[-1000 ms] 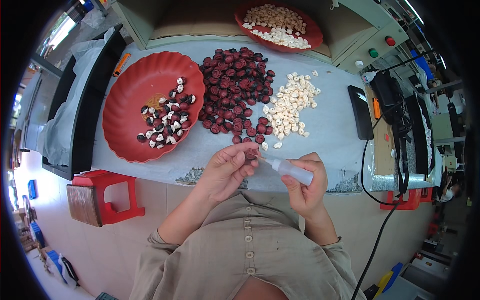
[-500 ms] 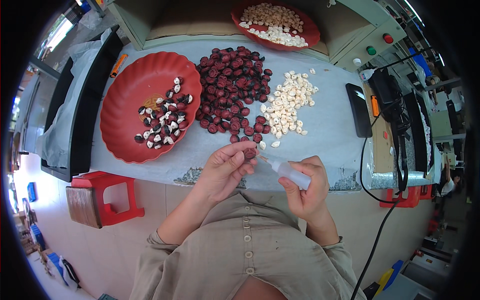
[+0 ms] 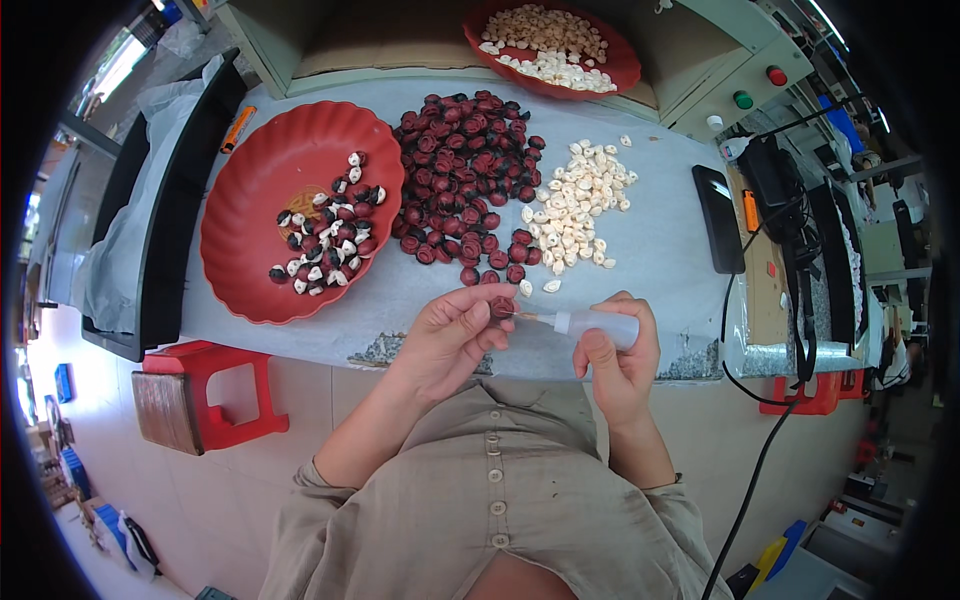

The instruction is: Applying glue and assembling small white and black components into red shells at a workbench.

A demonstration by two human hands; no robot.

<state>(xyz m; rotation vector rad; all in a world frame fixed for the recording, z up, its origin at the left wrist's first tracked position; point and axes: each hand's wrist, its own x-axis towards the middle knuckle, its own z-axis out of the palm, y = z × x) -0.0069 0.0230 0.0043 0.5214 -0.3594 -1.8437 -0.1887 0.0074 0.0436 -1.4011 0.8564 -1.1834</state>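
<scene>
Between the thumb and fingers of my left hand (image 3: 450, 338) is a small dark-red round piece (image 3: 502, 308) with a black edge. My right hand (image 3: 622, 355) grips a translucent squeeze bottle (image 3: 603, 327), lying nearly level. Its thin nozzle tip (image 3: 530, 316) points left and reaches the red piece; whether they touch I cannot tell. Just beyond my hands lies a heap of similar dark-red and black pieces (image 3: 465, 170). To the right of that heap are loose cream-white pieces (image 3: 580, 200), small and seed-shaped.
A red scalloped dish (image 3: 255, 190) at left holds several joined red, black and white pieces. Another red dish (image 3: 625, 70) with pale pieces stands in a green cabinet (image 3: 690, 60). A black tray (image 3: 165, 240) flanks the left; a phone (image 3: 716, 215) and black cable (image 3: 735, 300) lie right.
My right hand has turned the bottle from a slant to nearly level, its body swinging up and to the right. The left hand stays in place with the red piece.
</scene>
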